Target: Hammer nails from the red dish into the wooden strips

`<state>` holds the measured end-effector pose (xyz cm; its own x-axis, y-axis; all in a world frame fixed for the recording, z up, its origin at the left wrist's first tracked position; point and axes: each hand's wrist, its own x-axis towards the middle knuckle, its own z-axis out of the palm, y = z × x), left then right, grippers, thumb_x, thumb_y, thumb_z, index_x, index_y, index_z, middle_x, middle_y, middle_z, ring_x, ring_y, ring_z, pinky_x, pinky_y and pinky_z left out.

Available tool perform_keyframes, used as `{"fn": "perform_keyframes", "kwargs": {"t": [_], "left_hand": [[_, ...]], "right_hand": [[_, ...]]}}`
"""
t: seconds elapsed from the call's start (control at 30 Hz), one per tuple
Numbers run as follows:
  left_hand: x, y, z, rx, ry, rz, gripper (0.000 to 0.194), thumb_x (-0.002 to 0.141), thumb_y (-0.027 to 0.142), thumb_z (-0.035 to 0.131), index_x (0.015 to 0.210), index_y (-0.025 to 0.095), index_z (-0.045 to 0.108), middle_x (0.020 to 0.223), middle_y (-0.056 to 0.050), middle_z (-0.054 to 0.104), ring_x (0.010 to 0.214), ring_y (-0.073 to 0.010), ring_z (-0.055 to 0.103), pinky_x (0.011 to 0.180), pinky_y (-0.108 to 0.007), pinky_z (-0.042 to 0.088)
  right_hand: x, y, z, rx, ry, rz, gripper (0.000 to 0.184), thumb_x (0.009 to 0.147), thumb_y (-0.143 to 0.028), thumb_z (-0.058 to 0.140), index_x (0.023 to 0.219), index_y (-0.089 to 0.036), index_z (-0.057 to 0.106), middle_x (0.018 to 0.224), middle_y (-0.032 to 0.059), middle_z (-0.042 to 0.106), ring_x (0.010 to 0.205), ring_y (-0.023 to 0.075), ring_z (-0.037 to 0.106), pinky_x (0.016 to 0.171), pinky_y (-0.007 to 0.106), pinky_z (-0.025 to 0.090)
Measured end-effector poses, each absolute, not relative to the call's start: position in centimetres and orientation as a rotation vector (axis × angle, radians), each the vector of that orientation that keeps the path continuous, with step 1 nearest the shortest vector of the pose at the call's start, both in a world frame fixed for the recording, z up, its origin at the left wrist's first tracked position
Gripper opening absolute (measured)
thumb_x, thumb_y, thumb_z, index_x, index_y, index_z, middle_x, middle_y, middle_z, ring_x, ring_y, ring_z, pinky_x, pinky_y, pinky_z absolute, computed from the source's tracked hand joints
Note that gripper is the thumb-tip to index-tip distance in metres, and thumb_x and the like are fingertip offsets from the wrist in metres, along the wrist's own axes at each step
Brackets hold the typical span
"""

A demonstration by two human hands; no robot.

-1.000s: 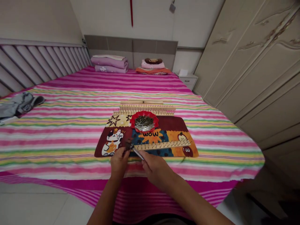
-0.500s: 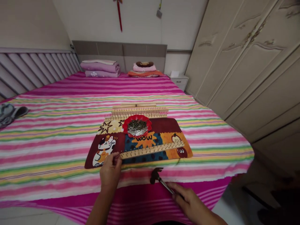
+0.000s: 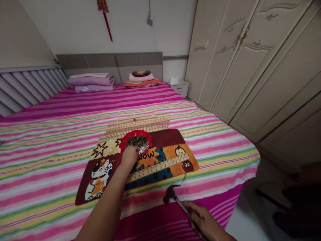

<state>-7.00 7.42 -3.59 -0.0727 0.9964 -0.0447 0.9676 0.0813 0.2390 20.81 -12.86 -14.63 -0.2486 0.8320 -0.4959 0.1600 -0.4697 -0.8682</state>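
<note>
My left hand [image 3: 130, 156] is at the front edge of a red scalloped bowl [image 3: 148, 136], its fingers drawn together at the heap of nails [image 3: 135, 141] inside. Whatever is between the fingertips is too small to make out. Nearer to me, a narrow wooden strip [image 3: 156, 167] with nails standing along it lies slantwise on a printed mat [image 3: 168, 138]; my left forearm covers its left end. My right hand [image 3: 200, 217] is closed round the handle of a claw hammer [image 3: 180, 203], held over the bed's near edge with the head pointing up and left.
Behind the bowl lie more wooden strips [image 3: 139, 124] with upright nails. A striped bedspread [image 3: 218, 140] covers the bed under the mat. Folded bedding [image 3: 92, 82] is stacked by the headboard [image 3: 137, 62]; a wardrobe [image 3: 225, 67] stands at the right.
My left hand has left the strip's left end and moved forward to the nails in the bowl. My right hand keeps the hammer nearly in place. The view has turned slightly right.
</note>
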Motion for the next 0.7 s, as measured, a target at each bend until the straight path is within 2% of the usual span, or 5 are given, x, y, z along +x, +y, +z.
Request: {"fn": "perform_keyframes", "kwargs": {"t": [0.13,0.27,0.43,0.63,0.7], "left_hand": [[-7.0,8.4,-4.3,1.973,2.171,0.163,0.020,0.068,0.013,0.052,0.075,0.018,0.070,0.077,-0.012,0.070,0.071,-0.0209,0.063,0.063,-0.027,0.043],[-7.1,8.2,-4.5,2.041,2.151,0.203,0.019,0.070,0.013,0.049,0.069,0.018,0.067,0.075,-0.012,0.069,0.071,-0.0206,0.062,0.064,-0.028,0.042],[-7.8,7.6,-3.9,2.084,2.128,0.321,0.018,0.075,0.021,0.047,0.071,0.020,0.064,0.074,-0.007,0.068,0.071,-0.0181,0.061,0.063,-0.025,0.040],[-9.2,5.5,-2.5,1.749,1.986,0.838,0.011,0.067,0.029,0.056,0.063,0.020,0.061,0.060,0.000,0.062,0.059,-0.0145,0.055,0.059,-0.025,0.040],[-9.6,4.0,-1.9,1.489,1.830,1.052,0.018,0.062,0.035,0.061,0.069,0.019,0.063,0.059,0.001,0.061,0.057,-0.0136,0.055,0.057,-0.025,0.042]], "right_hand": [[20.8,-12.8,-14.7,-1.487,-1.201,1.794,0.053,0.078,-0.044,0.044,0.123,-0.016,0.051,0.050,-0.0104,0.043,0.032,0.0042,0.028,0.032,0.016,0.019],[20.7,-12.7,-14.4,-1.491,-1.214,1.773,0.052,0.079,-0.046,0.042,0.120,-0.017,0.053,0.049,-0.0107,0.042,0.031,0.0042,0.027,0.032,0.016,0.018],[20.6,-12.9,-14.3,-1.491,-1.213,1.759,0.049,0.078,-0.045,0.043,0.117,-0.017,0.054,0.048,-0.0105,0.042,0.031,0.0041,0.028,0.032,0.016,0.020],[20.8,-12.9,-15.6,-1.516,-1.199,1.747,0.052,0.079,-0.044,0.041,0.124,-0.018,0.049,0.049,-0.0112,0.044,0.029,0.0040,0.028,0.030,0.015,0.019],[20.9,-12.8,-15.7,-1.507,-1.211,1.782,0.054,0.078,-0.045,0.042,0.125,-0.018,0.047,0.051,-0.0107,0.046,0.028,0.0039,0.029,0.030,0.016,0.019]]}}
